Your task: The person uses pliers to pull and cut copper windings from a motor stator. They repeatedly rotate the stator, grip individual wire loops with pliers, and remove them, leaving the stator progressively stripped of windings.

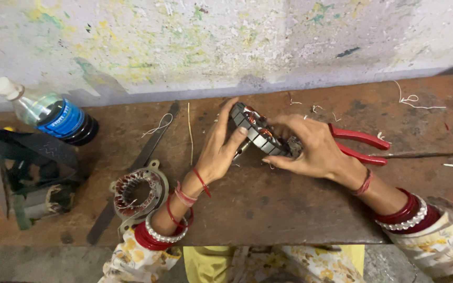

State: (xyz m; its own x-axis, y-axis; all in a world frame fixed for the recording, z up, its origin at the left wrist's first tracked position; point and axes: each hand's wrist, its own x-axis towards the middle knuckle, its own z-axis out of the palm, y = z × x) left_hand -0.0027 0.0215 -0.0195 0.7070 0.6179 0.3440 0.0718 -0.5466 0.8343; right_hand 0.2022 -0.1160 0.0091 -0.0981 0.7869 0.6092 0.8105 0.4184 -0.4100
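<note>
Head view: both hands hold a stator [257, 131] tilted on edge just above the bench [268, 199], near its middle. The left hand [217, 149] has its fingers spread and pressed against the ring's near face and outer rim; the right hand [310, 147] curls over the far end, fingers closed on the stator and also gripping red-handled pliers [356, 144], whose handles stick out to the right. The stator looks like a stack of steel plates with copper windings in its slots, so I judge it heavy for its size and rigid, with a rim that gives a sure hold. The windings seem the delicate part: thin wire that could nick or bend, so the steel edge is the place to grip, not the coils. A second stator [136, 193] lies flat by the left wrist, and a plastic bottle [48, 116] lies at far left.
</note>
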